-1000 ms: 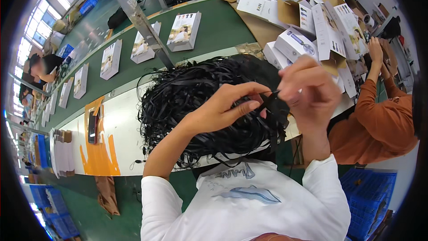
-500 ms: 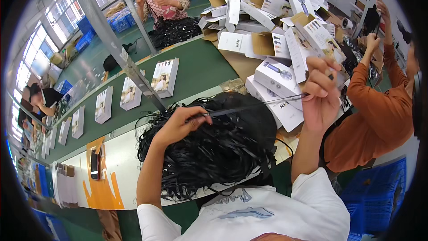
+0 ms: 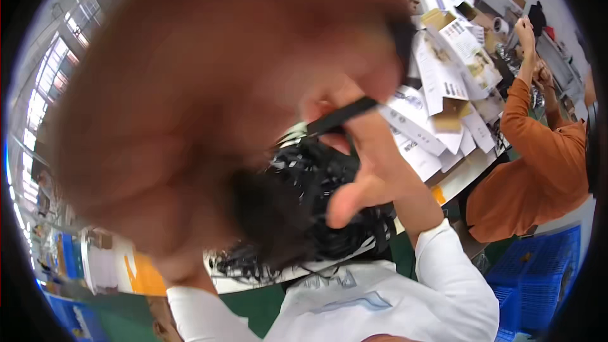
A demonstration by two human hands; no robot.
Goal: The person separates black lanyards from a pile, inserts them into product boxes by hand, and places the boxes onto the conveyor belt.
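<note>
My left hand (image 3: 209,101) is raised very close to the camera, large and smeared by motion, so its fingers cannot be made out. A dark piece shows at its right edge. Beside it, my right hand (image 3: 380,161) has its thumb held out and its fingers bent around a flat black strap (image 3: 345,117). Where the strap's ends lead is hidden. Below both hands, a heap of loose shiny black straps (image 3: 342,215) lies on the white table, partly covered by my left hand.
White printed fan boxes (image 3: 443,69), some with open flaps, are piled at the right. A person in an orange-brown top (image 3: 538,183) works beyond them with raised hands. Blue crates (image 3: 538,266) stand lower right. An orange patch (image 3: 149,275) marks the table's left part.
My left hand has risen close to the camera and blocks much of the view. My right hand has moved left and lower. The strap stretched between my hands now shows only a short piece.
</note>
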